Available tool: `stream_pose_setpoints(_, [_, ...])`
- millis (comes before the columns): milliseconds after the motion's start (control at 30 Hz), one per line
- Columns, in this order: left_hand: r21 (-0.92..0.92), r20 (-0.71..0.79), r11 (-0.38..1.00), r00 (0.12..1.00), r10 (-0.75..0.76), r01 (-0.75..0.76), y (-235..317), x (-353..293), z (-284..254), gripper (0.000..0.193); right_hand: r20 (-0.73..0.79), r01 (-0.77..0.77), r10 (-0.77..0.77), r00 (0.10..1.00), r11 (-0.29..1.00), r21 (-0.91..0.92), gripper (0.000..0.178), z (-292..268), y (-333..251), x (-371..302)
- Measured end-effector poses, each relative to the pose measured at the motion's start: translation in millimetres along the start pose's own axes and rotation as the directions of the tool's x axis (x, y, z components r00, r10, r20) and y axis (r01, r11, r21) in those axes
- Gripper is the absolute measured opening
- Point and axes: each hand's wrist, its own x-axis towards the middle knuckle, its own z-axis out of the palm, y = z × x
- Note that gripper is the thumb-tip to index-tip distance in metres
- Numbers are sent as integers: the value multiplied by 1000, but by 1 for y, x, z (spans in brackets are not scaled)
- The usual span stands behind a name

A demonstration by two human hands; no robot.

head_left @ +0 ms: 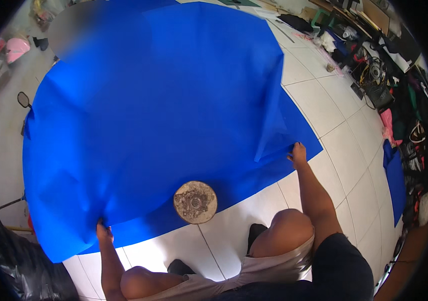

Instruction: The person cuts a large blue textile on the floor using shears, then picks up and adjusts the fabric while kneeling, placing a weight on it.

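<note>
A large sheet of smooth blue material [164, 110] spreads over most of the floor in front of me, with creases and raised folds. At its near left edge my left hand [104, 232] is closed on the sheet, pulling creases up around the fingers. My right hand [298, 154] pinches the near edge on the right, by a folded-over flap. A second blue layer [149, 228] shows along the near edge beneath the lifted one. Between my hands, a round, worn, stained disc [195, 202] like a wood slice or stool top overlaps the near edge; what supports it is hidden.
Light floor tiles [324, 105] run along the right side. Beyond them lies a long pile of clutter with cables [374, 72], bags and cloth. A black plastic bag [23, 261] sits at the lower left. A pink helmet-like object [17, 49] is at the far left.
</note>
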Motion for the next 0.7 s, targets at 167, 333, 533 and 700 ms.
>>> stream_pose_setpoints(167, [-191, -67, 979, 994, -84, 70, -9, 4, -22, 28, -21, -216, 220, 975, 968, 124, 35, 29, 18, -17])
stream_pose_setpoints(333, [-184, -108, 957, 963, -248, 226, -50, -9, -32, 22, -5, -271, 289, 957, 903, 334, 36, 5, 48, -8])
stream_pose_setpoints(533, [-127, -76, 961, 964, -256, 245, -56, -16, -47, 19, 36, -361, 362, 932, 910, 202, 44, 2, 78, -12])
stream_pose_setpoints(700, [-225, -106, 945, 958, -266, 237, -71, -15, -36, 17, -65, -191, 198, 978, 977, 96, 45, -12, 79, -13])
